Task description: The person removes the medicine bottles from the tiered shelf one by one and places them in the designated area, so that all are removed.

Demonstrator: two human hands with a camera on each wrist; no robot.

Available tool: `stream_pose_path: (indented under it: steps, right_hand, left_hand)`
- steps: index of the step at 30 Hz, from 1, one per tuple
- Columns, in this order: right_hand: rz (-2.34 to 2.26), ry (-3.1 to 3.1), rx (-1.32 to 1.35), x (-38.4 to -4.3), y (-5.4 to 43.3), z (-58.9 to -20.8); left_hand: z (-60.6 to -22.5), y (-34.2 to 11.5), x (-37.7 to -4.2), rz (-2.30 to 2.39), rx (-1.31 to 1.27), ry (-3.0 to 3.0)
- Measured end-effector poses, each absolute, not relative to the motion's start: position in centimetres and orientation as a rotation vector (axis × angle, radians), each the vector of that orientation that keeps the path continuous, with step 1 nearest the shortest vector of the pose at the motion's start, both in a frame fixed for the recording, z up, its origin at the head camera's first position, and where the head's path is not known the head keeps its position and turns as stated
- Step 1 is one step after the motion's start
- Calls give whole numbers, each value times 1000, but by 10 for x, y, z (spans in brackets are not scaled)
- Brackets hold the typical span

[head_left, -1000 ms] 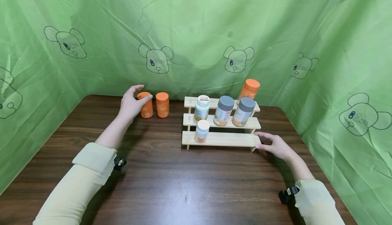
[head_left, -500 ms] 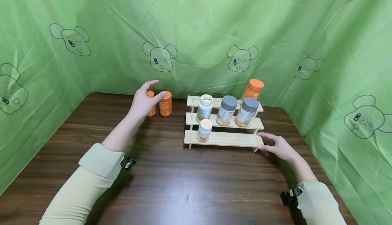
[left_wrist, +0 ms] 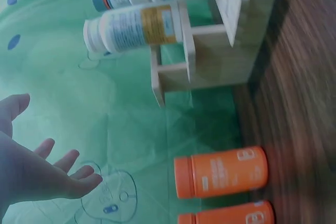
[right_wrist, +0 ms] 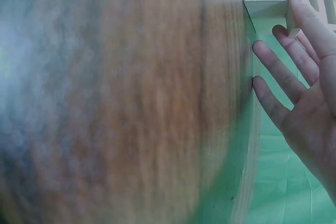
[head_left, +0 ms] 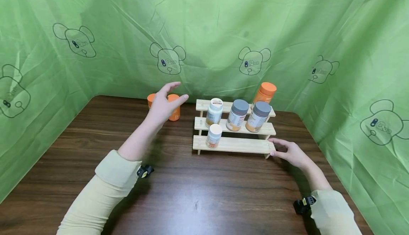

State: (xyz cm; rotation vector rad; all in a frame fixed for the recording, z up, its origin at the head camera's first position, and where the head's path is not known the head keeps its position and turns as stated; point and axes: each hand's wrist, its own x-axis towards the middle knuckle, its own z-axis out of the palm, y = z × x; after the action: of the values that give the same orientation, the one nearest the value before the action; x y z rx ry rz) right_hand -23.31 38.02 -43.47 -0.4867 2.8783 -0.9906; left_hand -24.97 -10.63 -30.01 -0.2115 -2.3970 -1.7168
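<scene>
My left hand [head_left: 163, 107] hovers with thumb and fingers spread and nothing between them, in front of two orange bottles [head_left: 175, 113] that it partly hides. The left wrist view shows this hand [left_wrist: 37, 174] apart from both orange bottles [left_wrist: 226, 174]. At the right end of a three-tier wooden shelf [head_left: 243, 145], my right hand [head_left: 290, 153] pinches the lowest board between thumb and index finger. Its other fingers [right_wrist: 275, 66] extend loosely in the right wrist view. A small white bottle [head_left: 213, 138] stands on the lowest tier, toward the left end.
On the middle tier stand a white bottle [head_left: 214, 112] and two grey-lidded jars [head_left: 237, 116]. An orange bottle [head_left: 264, 93] is on the top tier at right. Green cloth [head_left: 204, 22] hangs behind and beside the dark wooden table [head_left: 198, 189].
My left hand has moved right from the left orange bottle, past the second, toward the shelf, holding nothing. My right hand stays at the shelf end. The head view has shifted slightly.
</scene>
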Motion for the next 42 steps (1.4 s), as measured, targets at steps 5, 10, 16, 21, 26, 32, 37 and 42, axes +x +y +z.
stream_pose_path:
  steps: [5, 10, 16, 21, 26, 32, 37, 42]
  right_hand:
    - [-996, 2880, -494, -233, 380, -434]
    - [-1001, 2884, -497, -234, 380, -435]
    - [-986, 2893, -493, -234, 380, -435]
    - [-979, 2887, -499, -233, 379, -433]
    - [-994, 2886, -509, -233, 379, -435]
    - [-1022, 2891, -516, -233, 381, -436]
    - [-1030, 2883, -508, -232, 380, -436]
    - [-1038, 2887, -523, -233, 380, -437]
  left_hand:
    - [-299, -93, -247, -1714, -271, -2371]
    - [-295, -77, -245, -1724, -337, -2345]
    - [-290, -60, -244, -1759, -378, -2350]
    - [-285, -45, -245, -1762, -416, -2369]
    - [-279, -30, -246, -1756, -460, -2392]
    - [-271, -12, -246, -1732, -547, -2427]
    - [-264, 4, -248, -1684, -587, -2455]
    - [-263, 19, -254, -1662, -633, -2494]
